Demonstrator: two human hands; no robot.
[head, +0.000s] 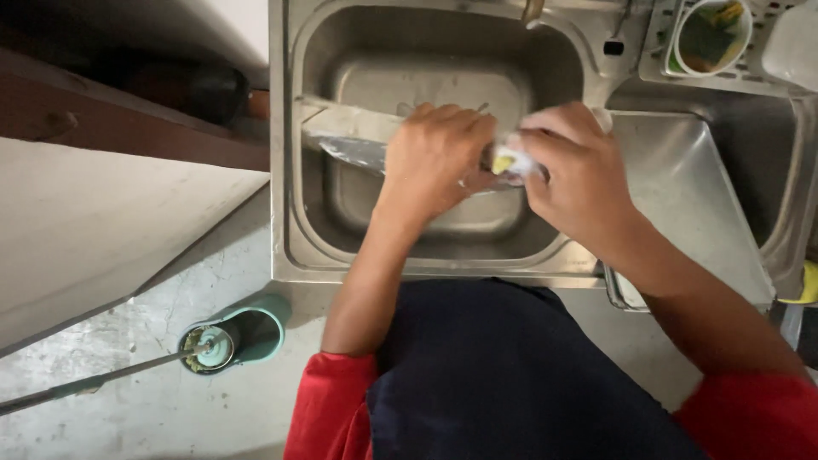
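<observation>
Over the steel sink [298, 213], my left hand [434, 153] grips a flat metal utensil [354, 140], a broad shiny blade or lid, held across the basin. My right hand [579, 175] is closed on a soapy yellow sponge [509, 160] and presses it against the metal piece right beside my left fingers. Foam covers part of the sponge. The end of the metal piece under my hands is hidden.
A faucet spout [532, 10] sits at the back of the sink. A rack at the top right holds a white cup [711, 34] with green and yellow items. A steel drainboard [690, 196] lies to the right. A teal mop bucket [234, 336] with a mop stands on the floor.
</observation>
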